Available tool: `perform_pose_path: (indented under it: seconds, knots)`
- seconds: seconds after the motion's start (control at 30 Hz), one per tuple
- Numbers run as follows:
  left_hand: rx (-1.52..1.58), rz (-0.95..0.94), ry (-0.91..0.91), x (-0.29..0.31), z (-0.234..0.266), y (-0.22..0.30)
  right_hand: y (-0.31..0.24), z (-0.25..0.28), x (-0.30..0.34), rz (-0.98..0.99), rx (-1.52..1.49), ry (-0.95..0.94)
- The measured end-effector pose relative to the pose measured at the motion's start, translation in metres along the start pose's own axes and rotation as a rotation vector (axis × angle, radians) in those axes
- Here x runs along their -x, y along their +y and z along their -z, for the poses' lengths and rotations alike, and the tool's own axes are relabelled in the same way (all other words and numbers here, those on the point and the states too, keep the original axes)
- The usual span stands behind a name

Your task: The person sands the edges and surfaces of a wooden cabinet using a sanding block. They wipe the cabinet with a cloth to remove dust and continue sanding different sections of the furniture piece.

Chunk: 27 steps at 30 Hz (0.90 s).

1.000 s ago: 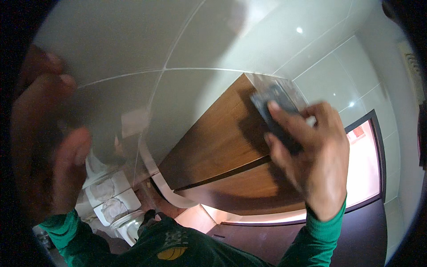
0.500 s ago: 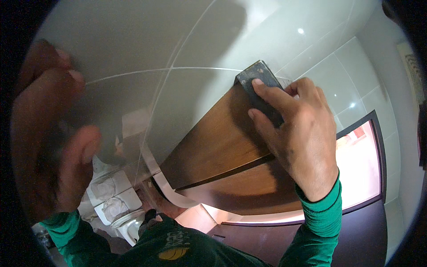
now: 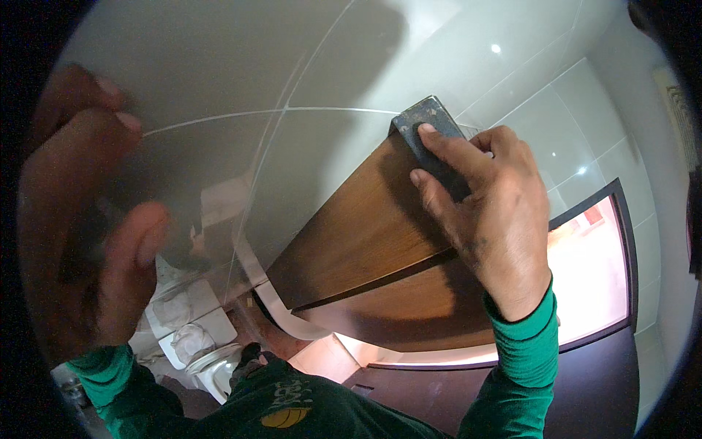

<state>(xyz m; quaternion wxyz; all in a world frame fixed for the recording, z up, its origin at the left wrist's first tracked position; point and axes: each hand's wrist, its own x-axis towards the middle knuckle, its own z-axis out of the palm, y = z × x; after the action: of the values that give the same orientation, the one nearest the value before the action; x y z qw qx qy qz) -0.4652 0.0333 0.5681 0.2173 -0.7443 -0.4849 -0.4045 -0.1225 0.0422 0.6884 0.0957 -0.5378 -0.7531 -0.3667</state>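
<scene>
My right hand (image 3: pixel 482 212) presses a dark grey rectangular pad (image 3: pixel 428 132) against the far top corner of a brown wooden cabinet (image 3: pixel 365 241) where it meets the pale tiled wall (image 3: pixel 219 73). Its fingers lie flat over the pad. My left hand (image 3: pixel 88 219) is close to the camera at the left, blurred, its fingers spread against the tiles, holding nothing. Both sleeves are green.
Glossy pale tiles with thin grout lines fill the wall above and to the right. A dark-framed bright panel (image 3: pixel 592 263) sits right of the cabinet. Below at the left are a white toilet (image 3: pixel 197 351) and a curved white edge (image 3: pixel 285 322).
My right hand has slid the pad leftward and upward along the cabinet's top edge toward the corner. My left hand has stayed against the wall.
</scene>
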Motion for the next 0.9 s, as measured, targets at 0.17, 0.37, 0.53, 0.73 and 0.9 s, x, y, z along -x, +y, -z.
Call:
perform_pose_path:
  seconds: [0.17,0.37,0.53,0.73,0.9]
  knots:
    - [-0.136,-0.149,-0.061,-0.015,0.022,-0.001,0.008,0.01,0.02,0.001,-0.04,-0.012]
    - [0.016,-0.023,-0.022,-0.005,0.007,0.012,0.011,0.049,0.062,-0.131,-0.04,-0.122]
    - [0.007,0.155,-0.066,0.002,0.002,0.025,0.003,0.031,0.035,-0.047,0.021,-0.074]
    - [0.181,0.163,0.084,0.017,-0.009,0.008,0.02,0.008,-0.016,0.056,-0.162,-0.056]
    - [-0.208,0.042,-0.06,0.006,0.002,-0.004,0.041,0.018,0.013,-0.041,-0.268,-0.135]
